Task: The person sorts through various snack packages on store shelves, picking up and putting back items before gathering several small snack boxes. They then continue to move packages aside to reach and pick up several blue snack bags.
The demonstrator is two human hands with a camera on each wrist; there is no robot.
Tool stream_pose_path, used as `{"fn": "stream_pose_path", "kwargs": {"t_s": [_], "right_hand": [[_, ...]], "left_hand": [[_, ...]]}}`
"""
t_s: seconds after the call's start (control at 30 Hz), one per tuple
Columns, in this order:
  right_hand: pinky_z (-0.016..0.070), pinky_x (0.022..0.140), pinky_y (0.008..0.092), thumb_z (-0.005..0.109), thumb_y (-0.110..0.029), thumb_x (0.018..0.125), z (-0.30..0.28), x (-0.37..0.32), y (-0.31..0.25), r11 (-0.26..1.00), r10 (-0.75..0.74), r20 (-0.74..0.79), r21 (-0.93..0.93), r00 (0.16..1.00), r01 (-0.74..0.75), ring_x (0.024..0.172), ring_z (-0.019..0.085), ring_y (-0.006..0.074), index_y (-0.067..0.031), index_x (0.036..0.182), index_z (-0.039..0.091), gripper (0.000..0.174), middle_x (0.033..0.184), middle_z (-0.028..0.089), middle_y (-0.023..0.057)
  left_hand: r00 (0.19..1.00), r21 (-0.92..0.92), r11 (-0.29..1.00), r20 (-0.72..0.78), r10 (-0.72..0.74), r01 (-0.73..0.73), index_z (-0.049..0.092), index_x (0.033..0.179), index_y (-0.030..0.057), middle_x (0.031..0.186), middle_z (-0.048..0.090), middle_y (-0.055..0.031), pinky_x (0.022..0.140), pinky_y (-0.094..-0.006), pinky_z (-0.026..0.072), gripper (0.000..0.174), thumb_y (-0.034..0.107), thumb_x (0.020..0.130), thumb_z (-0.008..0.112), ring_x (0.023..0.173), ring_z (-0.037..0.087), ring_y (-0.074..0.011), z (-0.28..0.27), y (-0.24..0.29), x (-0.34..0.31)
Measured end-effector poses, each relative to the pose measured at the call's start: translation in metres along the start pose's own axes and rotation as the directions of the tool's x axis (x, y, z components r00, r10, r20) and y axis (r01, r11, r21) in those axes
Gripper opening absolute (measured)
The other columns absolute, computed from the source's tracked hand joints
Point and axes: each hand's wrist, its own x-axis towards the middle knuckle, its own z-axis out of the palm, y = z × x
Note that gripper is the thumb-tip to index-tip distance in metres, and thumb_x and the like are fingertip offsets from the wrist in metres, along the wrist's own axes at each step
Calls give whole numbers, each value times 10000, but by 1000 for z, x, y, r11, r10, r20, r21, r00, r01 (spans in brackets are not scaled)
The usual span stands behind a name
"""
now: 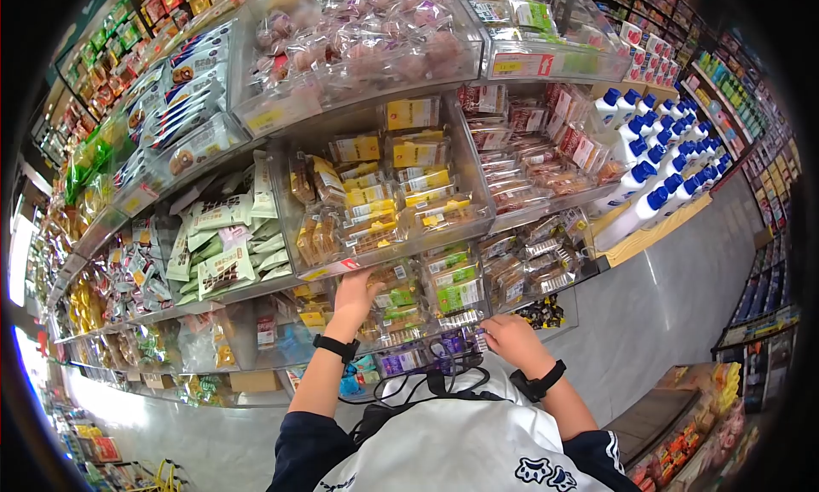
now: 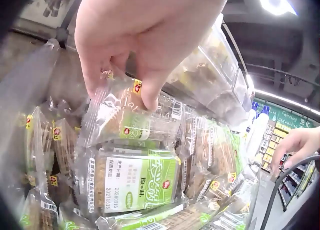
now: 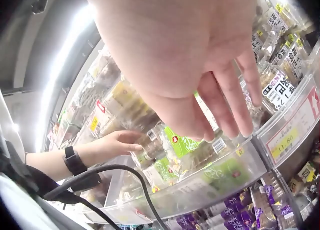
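Shop shelves [image 1: 205, 305] curve across, left hand [image 2: 150, 39] pinching a clear-wrapped packet [image 2: 120, 124] above green-labelled packets [image 2: 142, 182] in a lower bin [image 3: 200, 192], right hand [image 3: 185, 54] open, fingers loosely extended by its front

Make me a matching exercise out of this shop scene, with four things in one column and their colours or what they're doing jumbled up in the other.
Things:
1. Left hand
2. Right hand
3. Bottles
4. Floor

Descriptions:
A. Grey
B. Fingers fairly straight, near the front wall of a clear bin
C. White, with blue caps
D. Pinching a clear packet with some green on it

Right pairs: 1-D, 2-B, 3-C, 4-A
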Motion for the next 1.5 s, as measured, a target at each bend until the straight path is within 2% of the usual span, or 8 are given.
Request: {"fn": "stream_pose_path", "kwargs": {"t_s": [0.13, 0.43, 0.73, 0.93, 1.07, 1.1, 1.27, 1.5], "right_hand": [[483, 734, 410, 634, -133, 773, -2, -1, 0, 1000, 9, -14, 4, 1000, -9, 794, 610, 304, -55, 902, 641, 152, 831, 630, 106], [502, 695, 384, 601, -224, 870, -17, 14, -19, 901, 113, 22, 419, 993, -111, 783, 626, 321, 7, 1038, 612, 285, 920, 640, 159], [488, 713, 283, 638, -244, 879, -27, 62, -51, 514, -73, 518, 752, 852, -413, 814, 595, 117, -7, 1221, 541, 427, 942, 656, 80], [501, 742, 352, 650, -144, 818, -27, 100, -64, 851, -61, 108, 526, 992, -5, 809, 633, 265, -29, 1162, 556, 374, 961, 646, 153], [488, 758, 415, 609, -86, 778, 3, 130, -77, 940, -238, -23, 247, 971, 236, 910, 595, 344, -41, 1105, 547, 337, 1003, 607, 143], [486, 774, 415, 602, -71, 765, 11, 136, -79, 949, -259, 15, 191, 966, 251, 921, 587, 350, -39, 1116, 546, 357, 1024, 603, 145], [443, 877, 413, 588, -45, 730, 44, 152, -65, 920, -362, 169, -94, 917, 381, 1018, 553, 300, -58, 1079, 587, 349, 1061, 597, 115], [415, 904, 402, 613, -88, 748, 20, 141, -51, 933, -359, -40, -13, 933, 358, 1016, 531, 270, -61, 951, 624, 206, 1016, 583, 77]], "left_hand": [[985, -43, 987, 90, -149, 153, 580, 1126, 52, 1137, 578, -174, 881, -429, 459, 393, 182, 776, 702, 1081, 527, -360, -4, 4, 2], [916, -264, 878, -77, 394, -400, 591, 935, 35, 1062, 595, -115, 867, -413, 476, 294, 11, 662, 698, 1012, 564, -327, -37, 36, -63], [825, -170, 810, -193, 531, -561, 566, 952, 49, 1185, 537, -151, 905, -423, 478, 343, -54, 638, 660, 1128, 515, -363, -41, 77, -94], [965, -454, 866, -238, 108, -209, 388, 1267, 64, 1390, 368, -205, 925, -404, 459, 633, -62, 698, 635, 1265, 404, -358, -51, 67, -81], [978, -617, 772, -23, -208, 149, 308, 1357, 81, 1180, 581, -160, 913, -326, 458, 705, -63, 751, 639, 1065, 585, -250, -38, 26, -62], [969, -490, 870, -185, -166, 55, 422, 1291, 67, 1064, 638, -129, 837, -321, 498, 605, -48, 747, 658, 909, 644, -229, -36, 25, -59], [980, -315, 931, -3, -197, 186, 579, 1102, 55, 964, 643, -153, 770, -398, 497, 376, 32, 741, 682, 890, 621, -345, 10, -21, -51], [962, -234, 933, 67, -264, 273, 553, 1048, 39, 960, 642, -177, 773, -447, 485, 329, 62, 748, 687, 931, 601, -375, 42, -20, -45]]}}
